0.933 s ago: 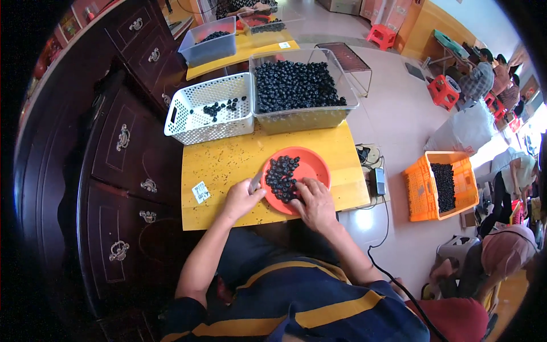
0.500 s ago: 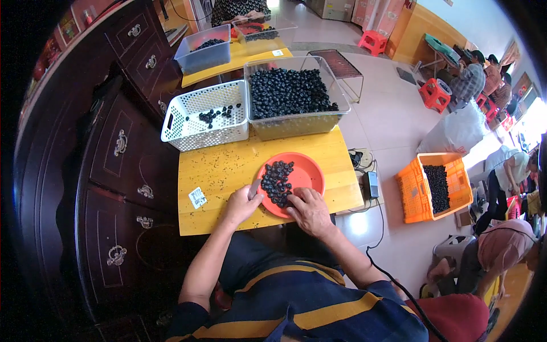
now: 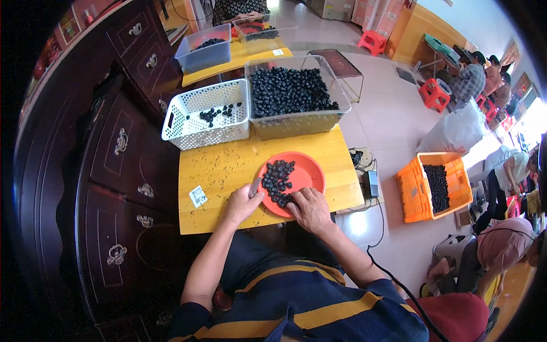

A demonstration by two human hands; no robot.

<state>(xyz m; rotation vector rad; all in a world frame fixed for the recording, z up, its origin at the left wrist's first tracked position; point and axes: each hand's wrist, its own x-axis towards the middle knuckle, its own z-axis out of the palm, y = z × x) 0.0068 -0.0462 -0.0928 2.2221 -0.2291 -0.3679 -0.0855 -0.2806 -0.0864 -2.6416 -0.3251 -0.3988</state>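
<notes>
A round orange-red plate rests on the yellow table, with a pile of dark round berries on its left half. My left hand, at the plate's left rim, is closed around a small knife whose grey blade points up and away from me. Over the near right part of the plate is my right hand. Its fingers are bent together at the near edge of the pile, and whatever they pinch is hidden beneath them.
Behind the plate stand a white perforated basket with some berries and a clear bin full of them. Dark crumbs dot the yellow table. An orange crate, a cable and a dark wooden cabinet flank me. People work nearby.
My right hand has shifted very slightly within the plate, and the berries by its fingertips lie a little differently. The left hand keeps its hold on the knife.
</notes>
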